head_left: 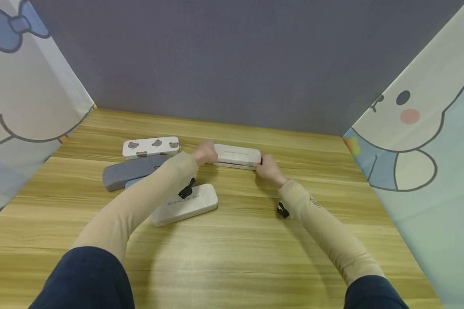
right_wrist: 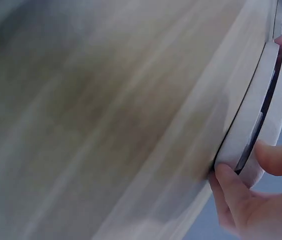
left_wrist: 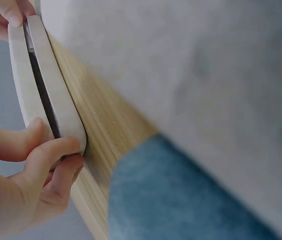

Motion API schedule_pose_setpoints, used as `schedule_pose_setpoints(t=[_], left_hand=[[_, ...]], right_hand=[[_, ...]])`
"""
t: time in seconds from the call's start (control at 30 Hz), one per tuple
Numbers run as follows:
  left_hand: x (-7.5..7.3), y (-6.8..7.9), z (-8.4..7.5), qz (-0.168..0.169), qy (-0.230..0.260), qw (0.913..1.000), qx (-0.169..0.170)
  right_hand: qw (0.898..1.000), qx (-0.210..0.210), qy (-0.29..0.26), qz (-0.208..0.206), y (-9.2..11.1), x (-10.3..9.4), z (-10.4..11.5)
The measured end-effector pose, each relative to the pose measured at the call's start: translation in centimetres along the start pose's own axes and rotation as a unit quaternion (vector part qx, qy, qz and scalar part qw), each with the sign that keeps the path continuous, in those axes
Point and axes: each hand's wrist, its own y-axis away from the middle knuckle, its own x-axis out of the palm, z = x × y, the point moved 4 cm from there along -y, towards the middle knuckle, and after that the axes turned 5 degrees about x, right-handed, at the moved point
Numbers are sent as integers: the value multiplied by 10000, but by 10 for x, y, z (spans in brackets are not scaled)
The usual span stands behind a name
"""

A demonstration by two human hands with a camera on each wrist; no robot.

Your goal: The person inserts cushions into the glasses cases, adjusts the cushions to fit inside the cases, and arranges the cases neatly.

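A white glasses case (head_left: 237, 154) with small print on its lid lies toward the back of the table, its lid parted from the base by a narrow dark gap. My left hand (head_left: 205, 152) grips its left end; in the left wrist view the thumb (left_wrist: 21, 142) is on the lid and curled fingers (left_wrist: 56, 150) hold the base. At the other end my right hand (head_left: 270, 168) grips it likewise, with the thumb (right_wrist: 278, 157) at the lid and a fingertip (right_wrist: 225, 172) against the base. The inside of the case is hidden.
Left of it lie a white case with bear prints (head_left: 151, 146), a grey-blue case (head_left: 129, 172) and a light blue case (head_left: 131, 182), mostly covered by my left sleeve. A second white case (head_left: 187, 208) lies nearer, under my left wrist. A grey panel (head_left: 216, 64) bounds the back.
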Motion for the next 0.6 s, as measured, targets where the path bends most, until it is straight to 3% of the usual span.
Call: schedule_pose_setpoints(t=[0.33, 0.43, 0.6], left_hand=[[-2, -2, 1, -110, -137, 9998, -119], [-3, -2, 3, -125, 39, 9999, -67], [1, 6, 5, 257, 492, 9984, -61]], right_hand=[[9995, -32, -49, -320, 0, 0, 0], [9992, -64, -214, -336, -1, -2, 0], [9975, -25, -706, -101, -1, 0, -3]])
